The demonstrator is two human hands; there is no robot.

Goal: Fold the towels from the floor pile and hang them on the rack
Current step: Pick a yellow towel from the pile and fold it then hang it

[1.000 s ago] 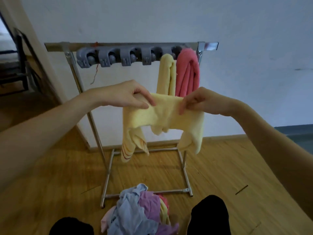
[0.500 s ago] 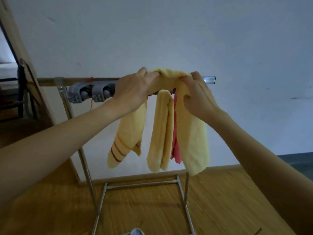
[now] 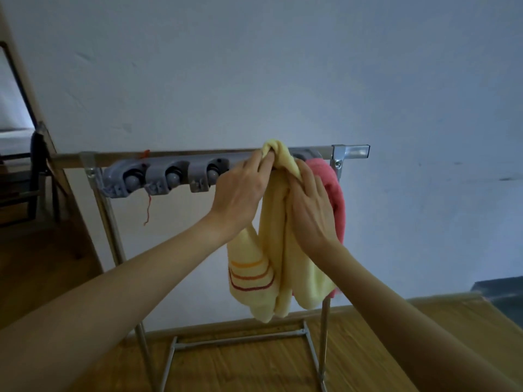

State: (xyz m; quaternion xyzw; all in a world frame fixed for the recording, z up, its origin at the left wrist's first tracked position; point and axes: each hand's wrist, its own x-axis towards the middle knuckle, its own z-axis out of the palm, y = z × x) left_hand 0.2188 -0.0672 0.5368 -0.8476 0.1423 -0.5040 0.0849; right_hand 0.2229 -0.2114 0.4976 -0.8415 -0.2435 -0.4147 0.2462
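Both hands are up at the rack, working the yellow towel into the grey clip strip under the top bar.

Left hand: fingers curled, pinching the bunched top fold of the yellow towel right at the bar, fingertips buried in the fabric. Right hand: fingers curled round the towel just below that fold, on its right side, thumb side pressed into the cloth.

Towel position: the top hump sits level with the bar, just left of the rack's right corner bracket. The rest hangs straight down in folds; the striped end (orange and red bands) hangs lower left, behind the left wrist. Can't tell whether the fold is seated in a clip, since the hands cover that spot. There may also be a second yellow towel among the hanging folds, but the layers don't separate clearly.

The pink towel hangs just right of the yellow one, touching it, partly hidden by the right hand; its lower edge shows behind the right forearm.

Three clips with grey balls are visible left of the hands. A red thread dangles from the strip.

Rack legs and base bars stand on the wood floor, against a white wall.
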